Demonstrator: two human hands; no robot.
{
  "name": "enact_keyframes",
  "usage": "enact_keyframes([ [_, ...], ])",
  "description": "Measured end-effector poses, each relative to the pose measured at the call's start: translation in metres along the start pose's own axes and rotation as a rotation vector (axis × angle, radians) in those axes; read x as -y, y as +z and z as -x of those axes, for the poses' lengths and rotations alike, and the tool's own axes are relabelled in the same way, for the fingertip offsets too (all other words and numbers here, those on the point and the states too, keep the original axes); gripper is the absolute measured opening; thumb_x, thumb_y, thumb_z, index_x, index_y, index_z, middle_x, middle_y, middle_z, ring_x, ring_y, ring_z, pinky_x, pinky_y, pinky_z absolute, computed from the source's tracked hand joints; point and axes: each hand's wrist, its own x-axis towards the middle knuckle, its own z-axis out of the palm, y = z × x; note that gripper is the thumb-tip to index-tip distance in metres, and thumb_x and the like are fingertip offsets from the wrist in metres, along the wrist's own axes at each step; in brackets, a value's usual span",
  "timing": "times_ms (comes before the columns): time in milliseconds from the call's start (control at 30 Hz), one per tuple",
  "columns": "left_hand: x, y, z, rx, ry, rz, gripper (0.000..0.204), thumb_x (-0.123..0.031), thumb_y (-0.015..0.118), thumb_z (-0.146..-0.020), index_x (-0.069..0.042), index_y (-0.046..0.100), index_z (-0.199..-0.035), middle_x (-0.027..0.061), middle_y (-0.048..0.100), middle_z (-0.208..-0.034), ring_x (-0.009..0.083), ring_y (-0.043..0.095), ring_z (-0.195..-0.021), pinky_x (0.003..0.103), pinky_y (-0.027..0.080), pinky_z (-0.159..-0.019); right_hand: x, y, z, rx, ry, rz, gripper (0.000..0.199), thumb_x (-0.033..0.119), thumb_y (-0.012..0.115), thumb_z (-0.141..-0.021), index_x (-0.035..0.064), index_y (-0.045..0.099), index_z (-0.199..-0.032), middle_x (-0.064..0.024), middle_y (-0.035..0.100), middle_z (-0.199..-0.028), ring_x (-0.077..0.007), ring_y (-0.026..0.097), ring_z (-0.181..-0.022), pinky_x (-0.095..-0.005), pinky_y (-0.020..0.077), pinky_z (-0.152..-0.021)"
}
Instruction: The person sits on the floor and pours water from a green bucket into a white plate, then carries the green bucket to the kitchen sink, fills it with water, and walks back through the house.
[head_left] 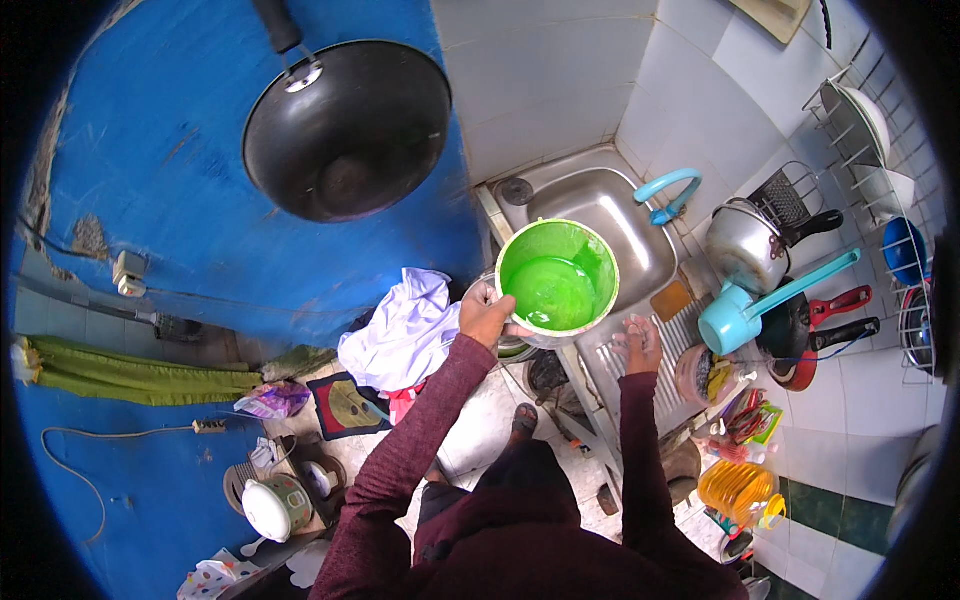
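Observation:
My left hand [485, 316] grips the rim of a green bucket [591, 252], thumb over the edge. Some liquid lies at the bottom of the bucket, which is tilted so that I look into it. It hangs in front of the steel sink [643, 245] and overlaps its near left edge. Over the ribbed drainboard [655, 388] is my right hand [638, 346], open and holding nothing, its fingers apart and whitish, as if wet. Whether it touches the drainboard, I cannot tell. A light-blue faucet [668, 188] curves over the sink.
A light-blue dipper [728, 320], a metal pot [742, 243] and pans crowd the right side. White cloth [402, 335] is heaped left of the bucket. A black wok [350, 130] hangs on the blue wall. An oil bottle [738, 490] and a rice cooker [276, 508] stand lower down.

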Motion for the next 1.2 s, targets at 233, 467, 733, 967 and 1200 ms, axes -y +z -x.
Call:
enact_keyframes([
  [233, -0.031, -0.092, 0.094, -0.056, 0.04, 0.082, 0.011, 0.004, 0.051, -0.075, 0.001, 0.041, -0.078, 0.0113, 0.052, -0.077, 0.0223, 0.06, -0.061, 0.04, 0.058, -0.049, 0.006, 0.056, 0.091, 0.088, 0.033, 0.14, 0.022, 0.017, 0.052, -0.086, 0.0027, 0.051, -0.104, -0.0082, 0.058, -0.095, -0.0124, 0.058, -0.069, -0.0225, 0.0474, -0.053],
  [467, -0.053, -0.233, 0.19, -0.1, 0.1, 0.091, 0.011, 0.005, 0.048, -0.076, 0.004, 0.04, -0.083, 0.0164, 0.055, -0.08, 0.0242, 0.062, -0.061, 0.036, 0.058, -0.048, 0.012, 0.177, 0.22, 0.309, 0.064, 0.105, 0.029, 0.025, 0.051, -0.087, 0.0015, 0.052, -0.105, -0.0075, 0.057, -0.09, -0.0108, 0.057, -0.066, -0.0209, 0.0457, -0.053],
  [733, -0.063, -0.382, 0.279, -0.241, 0.133, 0.062, 0.018, 0.004, 0.05, -0.075, 0.005, 0.042, -0.091, 0.012, 0.053, -0.082, 0.0221, 0.061, -0.064, 0.035, 0.058, -0.047, -0.025, 0.288, 0.333, 0.546, 0.003, 0.155, 0.029, 0.019, 0.057, -0.084, 0.0024, 0.052, -0.107, -0.0034, 0.056, -0.084, -0.0076, 0.054, -0.062, -0.0191, 0.0434, -0.05],
  [967, -0.074, -0.479, 0.341, -0.341, 0.149, 0.081, 0.016, 0.002, 0.052, -0.075, 0.005, 0.042, -0.088, 0.0123, 0.053, -0.082, 0.0231, 0.061, -0.064, 0.035, 0.058, -0.049, -0.019, 0.382, 0.398, 0.687, -0.309, 0.445, 0.022, 0.015, 0.057, -0.081, 0.0026, 0.055, -0.099, -0.0064, 0.056, -0.093, -0.0147, 0.056, -0.073, -0.026, 0.0455, -0.062],
  [1200, -0.092, -0.518, 0.381, -0.391, 0.214, 0.148, 0.012, 0.004, 0.049, -0.076, 0.006, 0.042, -0.086, 0.0132, 0.052, -0.084, 0.0246, 0.061, -0.065, 0.036, 0.058, -0.05, 0.064, 0.533, 0.418, 0.785, -1.104, 0.649, 0.015, 0.014, 0.057, -0.077, 0.0044, 0.052, -0.087, -0.0144, 0.041, -0.13, -0.03, 0.057, -0.093, -0.0359, 0.0469, -0.071],
])
